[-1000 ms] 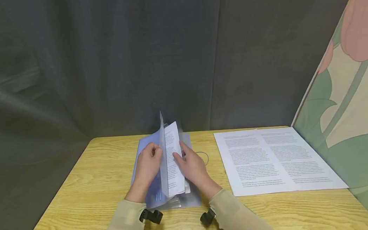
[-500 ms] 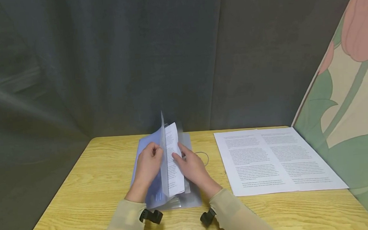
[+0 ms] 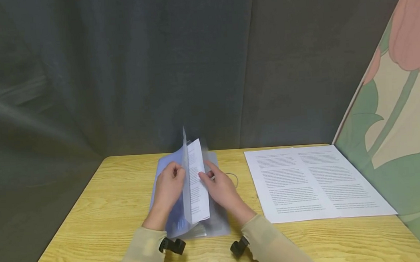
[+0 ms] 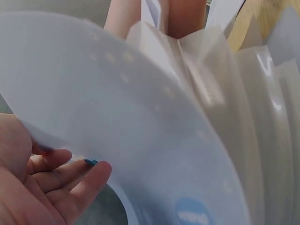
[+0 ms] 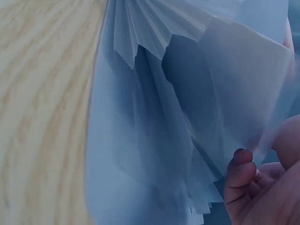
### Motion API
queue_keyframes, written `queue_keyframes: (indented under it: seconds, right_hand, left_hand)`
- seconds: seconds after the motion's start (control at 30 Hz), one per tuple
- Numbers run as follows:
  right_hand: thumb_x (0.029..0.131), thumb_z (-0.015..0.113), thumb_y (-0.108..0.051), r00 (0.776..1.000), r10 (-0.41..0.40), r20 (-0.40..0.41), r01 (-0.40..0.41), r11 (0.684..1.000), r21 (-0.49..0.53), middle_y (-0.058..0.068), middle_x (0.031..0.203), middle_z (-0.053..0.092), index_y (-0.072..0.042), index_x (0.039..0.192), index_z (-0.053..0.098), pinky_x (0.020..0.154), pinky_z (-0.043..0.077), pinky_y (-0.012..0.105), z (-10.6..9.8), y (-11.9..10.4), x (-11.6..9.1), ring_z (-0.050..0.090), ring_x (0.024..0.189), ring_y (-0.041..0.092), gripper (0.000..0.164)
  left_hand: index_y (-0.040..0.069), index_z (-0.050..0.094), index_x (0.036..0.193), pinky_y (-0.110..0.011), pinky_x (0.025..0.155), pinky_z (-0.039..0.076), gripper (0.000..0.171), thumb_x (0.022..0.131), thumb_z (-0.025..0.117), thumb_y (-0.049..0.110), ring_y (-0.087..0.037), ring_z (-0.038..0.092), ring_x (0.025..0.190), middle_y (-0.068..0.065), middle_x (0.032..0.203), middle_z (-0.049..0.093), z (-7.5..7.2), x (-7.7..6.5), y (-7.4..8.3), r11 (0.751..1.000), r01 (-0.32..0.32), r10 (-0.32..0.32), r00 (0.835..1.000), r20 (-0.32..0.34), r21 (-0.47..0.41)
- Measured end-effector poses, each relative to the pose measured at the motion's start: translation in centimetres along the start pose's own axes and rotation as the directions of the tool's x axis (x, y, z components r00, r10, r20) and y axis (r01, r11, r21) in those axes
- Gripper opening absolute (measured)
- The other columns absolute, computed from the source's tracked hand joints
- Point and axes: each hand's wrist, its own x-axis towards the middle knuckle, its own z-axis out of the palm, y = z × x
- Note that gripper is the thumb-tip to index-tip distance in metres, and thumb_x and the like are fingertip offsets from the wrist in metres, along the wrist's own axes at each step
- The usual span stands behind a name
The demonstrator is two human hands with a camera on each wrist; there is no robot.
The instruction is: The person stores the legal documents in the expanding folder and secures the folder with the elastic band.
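A translucent bluish expanding file (image 3: 175, 213) stands partly fanned out on the wooden table, its pleated pockets (image 5: 154, 117) spread in the right wrist view. My left hand (image 3: 169, 180) holds its raised cover (image 4: 117, 93) from the left, fingers curled at the edge. Printed paper (image 3: 198, 192) shows just right of that cover, apparently within a pocket. At the paper's right edge is my right hand (image 3: 218, 186), thumb in front. In the right wrist view its fingers (image 5: 241, 173) pinch a clear pocket's edge. The cover hides part of the paper.
To the right, two stacks of printed sheets (image 3: 314, 184) lie side by side on the table (image 3: 109, 201). A thin elastic loop (image 3: 234, 179) sticks out beside the file. Dark curtain (image 3: 155, 70) hangs behind, and a flowered panel (image 3: 412, 134) borders the right side.
My right hand has shifted slightly to the right, and the paper's right edge has moved a little left. The left hand stays almost still on the cover.
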Motion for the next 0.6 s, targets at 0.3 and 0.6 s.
queue_keyframes:
  seconds: [0.3,0.6]
  right_hand:
    - [0.111,0.067,-0.034,0.998,-0.011,-0.068,0.009,1.000,-0.021,0.003,0.108,0.068,-0.010,0.164,0.052,0.070,0.049,0.033,-2.5,0.0,-0.2,0.059,0.078,0.014,0.060]
    - [0.111,0.066,-0.038,0.994,0.009,-0.110,-0.018,0.997,-0.079,0.003,0.111,0.069,-0.007,0.166,0.048,0.069,0.047,0.035,-6.4,0.8,-0.8,0.058,0.076,0.015,0.065]
  left_hand:
    - [0.007,0.064,0.093,-0.037,0.063,0.040,0.017,0.102,0.051,0.012,-0.023,0.050,0.070,-0.004,0.074,0.051,-0.9,0.2,0.0,1.000,0.001,-0.001,1.000,-0.007,-0.011]
    - [0.008,0.062,0.092,-0.036,0.062,0.039,0.016,0.103,0.051,0.013,-0.023,0.050,0.070,-0.004,0.075,0.050,-1.2,0.2,-0.1,0.999,0.021,-0.021,1.000,0.000,-0.041]
